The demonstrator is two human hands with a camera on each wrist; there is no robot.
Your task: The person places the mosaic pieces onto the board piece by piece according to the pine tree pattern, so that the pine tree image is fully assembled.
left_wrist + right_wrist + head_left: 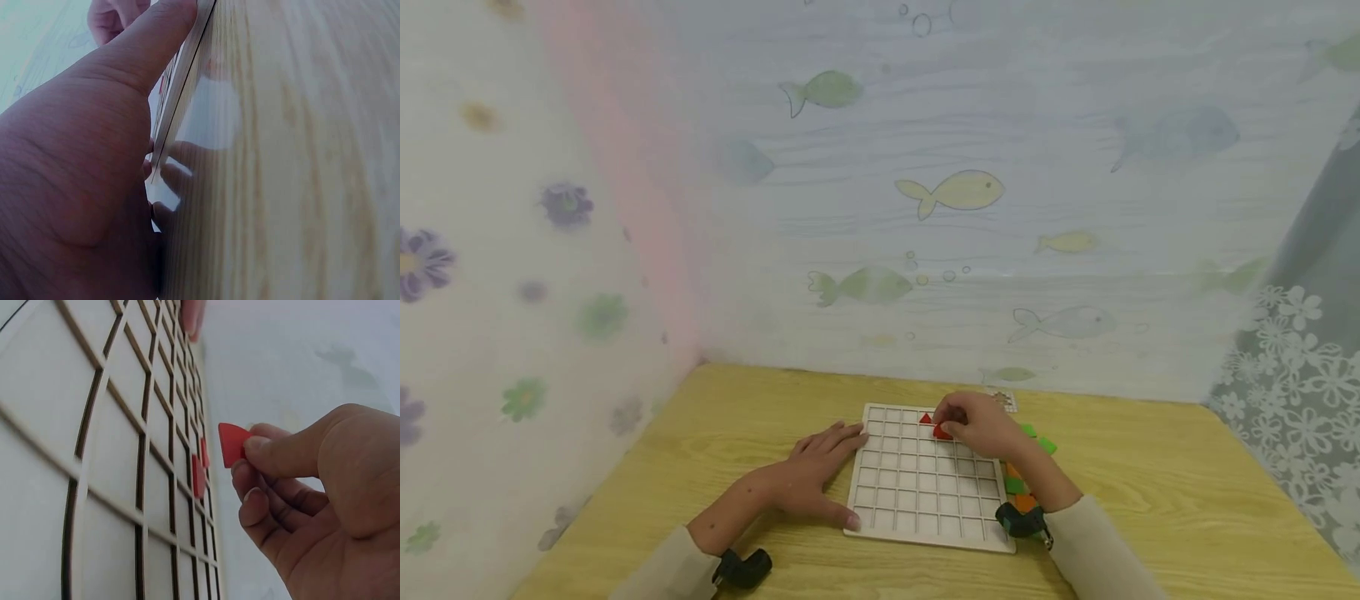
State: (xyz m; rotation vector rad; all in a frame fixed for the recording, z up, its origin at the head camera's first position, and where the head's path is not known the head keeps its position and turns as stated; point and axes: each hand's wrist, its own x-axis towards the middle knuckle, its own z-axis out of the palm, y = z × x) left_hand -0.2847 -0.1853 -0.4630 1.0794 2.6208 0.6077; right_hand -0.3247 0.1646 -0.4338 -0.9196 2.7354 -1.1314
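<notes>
A red piece is being pinched by the right hand, above the gridded board; more red pieces are sitting on the board near its fingertips; the left hand, thumb and fingers apart, is touching the board's edge; green and orange pieces are lying beneath the right forearm's far side on the table.

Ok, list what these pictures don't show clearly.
Head view: pattern on the card, too small.
Head view: green and orange tiles, partly behind the right forearm.
Right wrist: part of the held red piece, covered by the right hand.
Left wrist: most of the board, behind the left hand.
</notes>
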